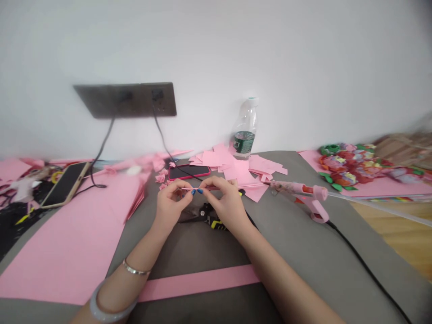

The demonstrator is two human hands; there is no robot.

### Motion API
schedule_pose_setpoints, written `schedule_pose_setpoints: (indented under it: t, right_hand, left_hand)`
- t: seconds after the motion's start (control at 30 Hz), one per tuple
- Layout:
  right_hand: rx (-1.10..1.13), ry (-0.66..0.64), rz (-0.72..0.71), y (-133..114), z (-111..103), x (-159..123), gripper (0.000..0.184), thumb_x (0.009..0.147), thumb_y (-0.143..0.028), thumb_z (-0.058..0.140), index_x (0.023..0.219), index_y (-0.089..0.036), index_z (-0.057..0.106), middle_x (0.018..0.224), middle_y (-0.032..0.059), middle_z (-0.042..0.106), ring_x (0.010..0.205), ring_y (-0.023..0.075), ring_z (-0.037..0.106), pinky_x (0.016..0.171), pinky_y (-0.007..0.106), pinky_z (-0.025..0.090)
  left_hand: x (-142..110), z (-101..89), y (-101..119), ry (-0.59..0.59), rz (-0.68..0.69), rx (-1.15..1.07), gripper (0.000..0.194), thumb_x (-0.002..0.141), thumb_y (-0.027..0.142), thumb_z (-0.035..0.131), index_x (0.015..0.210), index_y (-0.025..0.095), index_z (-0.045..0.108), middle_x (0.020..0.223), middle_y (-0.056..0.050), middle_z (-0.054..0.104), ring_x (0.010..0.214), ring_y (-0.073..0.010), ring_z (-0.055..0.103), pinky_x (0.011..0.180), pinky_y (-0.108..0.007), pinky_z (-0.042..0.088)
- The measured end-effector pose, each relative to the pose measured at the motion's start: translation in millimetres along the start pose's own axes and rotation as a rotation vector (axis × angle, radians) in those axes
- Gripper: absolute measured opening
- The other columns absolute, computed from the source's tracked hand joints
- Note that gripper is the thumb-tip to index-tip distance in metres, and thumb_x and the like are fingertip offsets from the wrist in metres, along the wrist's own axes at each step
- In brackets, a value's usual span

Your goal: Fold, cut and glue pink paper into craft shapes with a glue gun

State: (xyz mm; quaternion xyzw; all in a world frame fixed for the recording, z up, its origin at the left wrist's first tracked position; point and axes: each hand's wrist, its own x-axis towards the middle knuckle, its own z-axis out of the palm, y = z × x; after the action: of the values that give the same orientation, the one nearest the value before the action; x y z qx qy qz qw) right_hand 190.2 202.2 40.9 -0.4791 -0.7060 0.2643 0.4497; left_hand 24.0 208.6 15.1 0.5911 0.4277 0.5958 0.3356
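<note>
My left hand point(172, 203) and my right hand point(224, 202) are raised close together, fingertips nearly meeting. Between them, both pinch a thin pink paper strip point(199, 188) stretched sideways. Just below my hands, black-handled cutters with yellow grips point(211, 219) lie on the grey mat point(199, 245), partly hidden by my right hand. A long pink paper band point(199, 282) lies under my forearms. To the right of my right hand lies a pink hot glue gun point(312, 200) with a long glue stick.
Square pink paper pieces point(236, 168) and scraps are piled behind my hands, around a red-cased phone point(188, 172). Pink sheets point(64, 252) and a second phone point(64, 184) lie left. A plastic bottle point(245, 130), charging cables and a wall socket panel point(126, 100) stand behind. Paper flowers point(351, 166) lie right.
</note>
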Motion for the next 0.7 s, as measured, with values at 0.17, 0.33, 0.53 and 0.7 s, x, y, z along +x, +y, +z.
schedule_pose_setpoints:
  t: [0.17, 0.33, 0.53, 0.7]
  right_hand:
    - [-0.013, -0.006, 0.001, -0.1, -0.6, -0.1, 0.008, 0.088, -0.022, 0.060, 0.083, -0.025, 0.065, 0.090, 0.0006, 0.077, 0.088, 0.0246, 0.068, 0.091, 0.042, 0.031]
    - [0.011, -0.009, 0.005, -0.7, -0.9, -0.1, 0.007, 0.088, -0.023, 0.060, 0.082, -0.025, 0.064, 0.090, 0.0004, 0.076, 0.087, 0.0241, 0.068, 0.091, 0.042, 0.030]
    - [0.009, 0.000, -0.007, -0.7, -0.8, -0.3, 0.008, 0.088, -0.020, 0.061, 0.082, -0.025, 0.065, 0.090, -0.0003, 0.077, 0.087, 0.0234, 0.068, 0.088, 0.041, 0.028]
    - [0.022, 0.011, -0.028, 1.2, 0.0, -1.1, 0.009, 0.088, -0.019, 0.062, 0.082, -0.024, 0.065, 0.089, -0.0009, 0.077, 0.085, 0.0229, 0.068, 0.086, 0.040, 0.027]
  left_hand:
    - [-0.4, -0.7, -1.9, -0.004, 0.002, -0.005, 0.002, 0.073, 0.020, 0.072, 0.075, 0.021, 0.073, 0.073, -0.001, 0.068, 0.068, -0.0150, 0.058, 0.059, -0.024, 0.043]
    - [-0.7, -1.3, -3.3, -0.010, 0.009, -0.006, 0.002, 0.074, 0.019, 0.072, 0.075, 0.021, 0.073, 0.073, 0.000, 0.068, 0.068, -0.0150, 0.058, 0.059, -0.024, 0.043]
    - [-1.4, -1.2, -3.6, -0.018, 0.029, -0.009, 0.004, 0.075, 0.018, 0.071, 0.076, 0.021, 0.073, 0.074, 0.001, 0.068, 0.069, -0.0140, 0.058, 0.059, -0.023, 0.043]
    - [-0.7, -1.4, -3.1, -0.029, 0.060, -0.011, 0.007, 0.075, 0.014, 0.070, 0.076, 0.021, 0.072, 0.073, 0.001, 0.068, 0.068, -0.0134, 0.059, 0.059, -0.023, 0.043]
